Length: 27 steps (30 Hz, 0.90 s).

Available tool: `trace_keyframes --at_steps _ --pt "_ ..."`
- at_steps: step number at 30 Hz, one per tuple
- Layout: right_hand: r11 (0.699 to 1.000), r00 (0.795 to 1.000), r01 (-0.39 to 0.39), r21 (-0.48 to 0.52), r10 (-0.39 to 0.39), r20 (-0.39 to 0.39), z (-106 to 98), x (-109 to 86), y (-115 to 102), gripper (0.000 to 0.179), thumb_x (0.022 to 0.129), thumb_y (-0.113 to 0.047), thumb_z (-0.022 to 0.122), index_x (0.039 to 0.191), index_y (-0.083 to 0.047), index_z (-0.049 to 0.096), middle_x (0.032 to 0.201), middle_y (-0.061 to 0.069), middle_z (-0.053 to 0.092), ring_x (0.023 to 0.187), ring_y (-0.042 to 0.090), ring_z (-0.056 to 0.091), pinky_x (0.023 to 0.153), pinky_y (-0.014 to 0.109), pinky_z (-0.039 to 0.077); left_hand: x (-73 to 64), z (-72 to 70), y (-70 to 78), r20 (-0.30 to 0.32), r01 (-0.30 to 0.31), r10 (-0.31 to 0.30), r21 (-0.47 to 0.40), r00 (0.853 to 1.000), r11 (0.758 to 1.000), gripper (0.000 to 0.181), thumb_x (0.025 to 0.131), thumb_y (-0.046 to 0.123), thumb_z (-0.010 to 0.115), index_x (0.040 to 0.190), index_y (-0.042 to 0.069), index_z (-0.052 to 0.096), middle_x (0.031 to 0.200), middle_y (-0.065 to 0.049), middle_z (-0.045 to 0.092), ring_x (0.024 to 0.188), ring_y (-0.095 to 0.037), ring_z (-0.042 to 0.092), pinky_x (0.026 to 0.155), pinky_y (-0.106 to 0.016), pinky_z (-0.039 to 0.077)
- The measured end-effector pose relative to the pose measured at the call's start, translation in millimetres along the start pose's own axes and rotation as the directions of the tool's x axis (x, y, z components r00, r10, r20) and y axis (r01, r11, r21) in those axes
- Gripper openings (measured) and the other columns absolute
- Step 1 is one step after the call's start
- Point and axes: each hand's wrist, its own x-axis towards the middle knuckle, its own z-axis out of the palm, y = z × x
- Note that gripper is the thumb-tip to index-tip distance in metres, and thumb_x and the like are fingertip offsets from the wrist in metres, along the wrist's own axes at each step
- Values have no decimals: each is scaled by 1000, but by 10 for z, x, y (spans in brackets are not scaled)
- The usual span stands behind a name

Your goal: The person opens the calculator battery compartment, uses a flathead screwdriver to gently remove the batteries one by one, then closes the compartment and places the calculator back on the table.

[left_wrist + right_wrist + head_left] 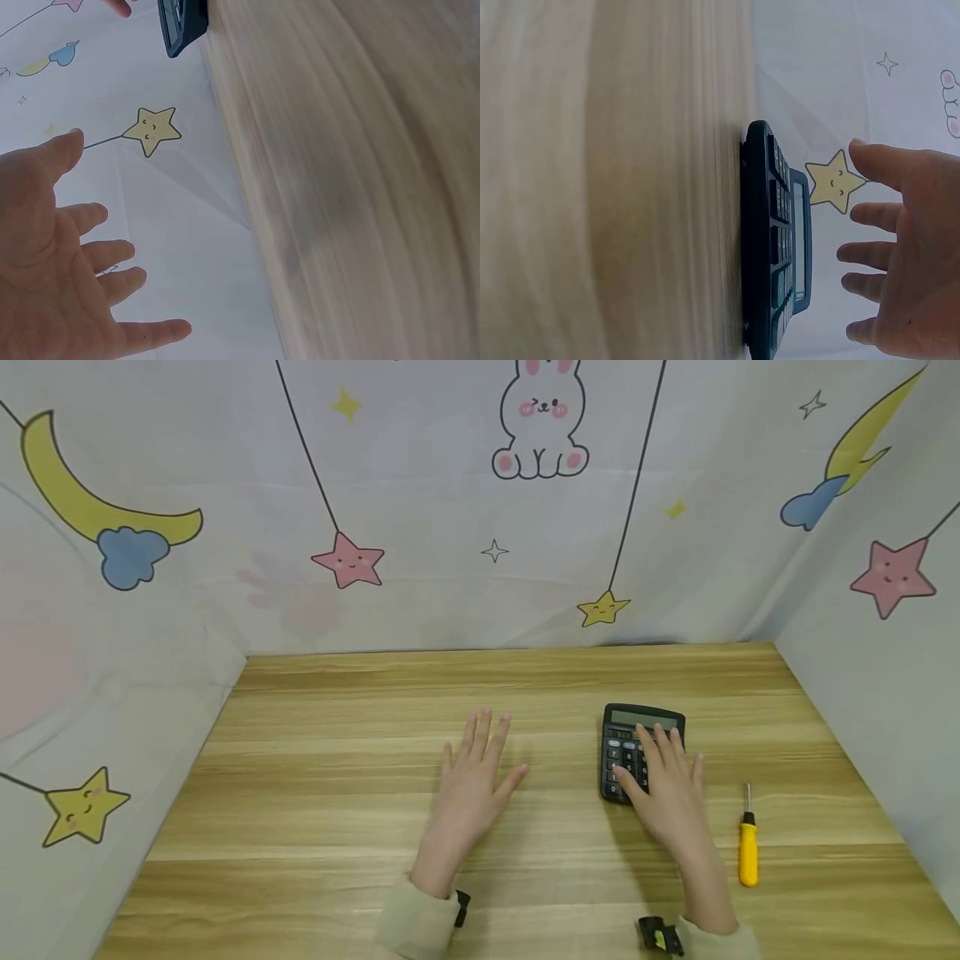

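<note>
A black calculator [612,747] lies flat on the wooden table, its keys and display facing up. Above it hovers my right hand [670,793], fingers spread; in the right wrist view a gap separates that hand [922,255] from the calculator [759,240]. My left hand [468,789] is held over the table left of the calculator, its fingers extended and holding nothing. The left wrist view shows the same hand [60,262] with fingers apart, raised off the wood. To the right of my right hand lies a screwdriver [748,852] with a yellow handle, its tip pointing away from me.
The wooden table [322,793] has a light striped grain. A white cloth [450,510] printed with stars, moons and a rabbit stands behind it and along both sides. Dark straps [660,935] sit at my wrists.
</note>
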Motion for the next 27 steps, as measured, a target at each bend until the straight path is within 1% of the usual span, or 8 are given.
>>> trace_keyframes --at_steps 5,9,12,15,19,22,27 --pt "1000 1000 -17 20 17 7 2 9 36 72 96 -42 53 153 -9 23 157 28 17 147 45 5 111 69 -4 30 21 6 1 -7 7 -42 1000 999 72 97 50 45 156 24 12 162 -4 4 150 -27 7 113 -63 19" --pt "999 1000 -29 26 28 7 -13 18 45 73 96 -41 54 153 -9 22 156 29 17 147 46 6 110 70 -3 66 32 28 21 -33 36 -140 999 990 72 98 50 44 156 23 11 162 -4 6 150 -28 9 112 -62 23" --pt "999 999 -34 15 34 1 -25 23 54 73 96 -41 54 153 -8 22 156 30 17 146 48 7 110 71 -1 94 40 54 34 -42 50 -201 998 979 72 98 52 42 156 24 10 163 -4 6 151 -27 8 112 -61 23" --pt "999 999 -40 3 40 3 -33 25 69 73 96 -42 53 153 -7 22 155 31 18 144 50 9 110 70 0 122 53 78 46 -39 50 -220 998 975 72 98 53 40 156 25 8 163 -3 5 151 -26 6 113 -61 22" --pt "998 998 -54 13 53 17 -42 26 91 73 97 -42 51 153 -6 21 156 31 16 144 51 9 111 70 0 153 71 97 61 -28 44 -244 997 969 72 98 53 41 156 25 9 163 -2 3 151 -25 6 114 -59 22" --pt "998 998 -60 33 59 26 -47 22 103 73 97 -44 50 153 -6 20 156 32 14 144 51 7 111 70 -2 175 90 104 61 -22 39 -266 997 964 72 98 51 44 156 25 9 163 -2 4 150 -24 6 114 -58 22" --pt "997 998 -65 48 65 17 -46 20 130 73 97 -42 50 152 -4 21 154 33 15 142 54 9 109 72 1 213 132 111 68 -8 30 -299 997 954 73 97 47 48 156 26 9 163 -1 5 150 -22 6 115 -56 22"
